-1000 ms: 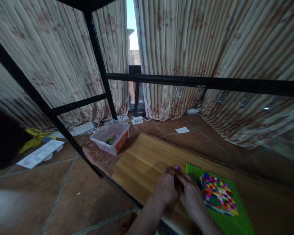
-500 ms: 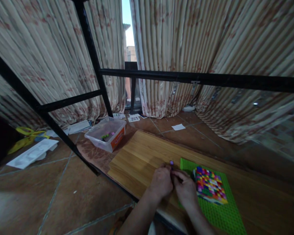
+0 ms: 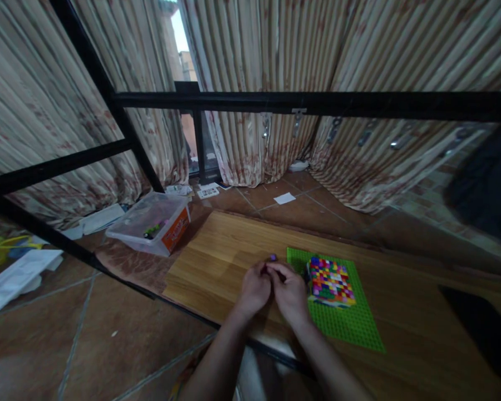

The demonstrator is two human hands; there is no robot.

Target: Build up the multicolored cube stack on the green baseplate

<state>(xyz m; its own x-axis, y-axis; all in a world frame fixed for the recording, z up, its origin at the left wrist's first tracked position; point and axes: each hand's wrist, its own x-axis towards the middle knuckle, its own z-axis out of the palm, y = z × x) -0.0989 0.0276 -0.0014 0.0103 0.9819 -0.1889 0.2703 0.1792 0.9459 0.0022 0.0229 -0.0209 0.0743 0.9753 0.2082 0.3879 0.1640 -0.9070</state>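
Note:
My left hand (image 3: 256,288) and my right hand (image 3: 289,289) meet over the wooden table, fingertips pinched together. Whatever is between the fingers is mostly hidden; a small dark reddish bit shows there, too small to name. Just beyond the fingertips a small purple toy brick (image 3: 273,257) sits on the wood. Beside my right hand lies a green baseplate (image 3: 346,326). On it stands a block of many-coloured toy bricks (image 3: 332,281), with a mosaic-like top and layered sides.
A clear plastic box (image 3: 129,243) with an orange label holds a few bricks at the table's left end. Black metal bars (image 3: 250,101) cross in front of the curtains. A dark flat object (image 3: 480,328) lies on the table's right side.
The camera view has swung to the right, so the scene sits further left and higher. My hands stay pinched together beside the baseplate. The dark flat object has come into view.

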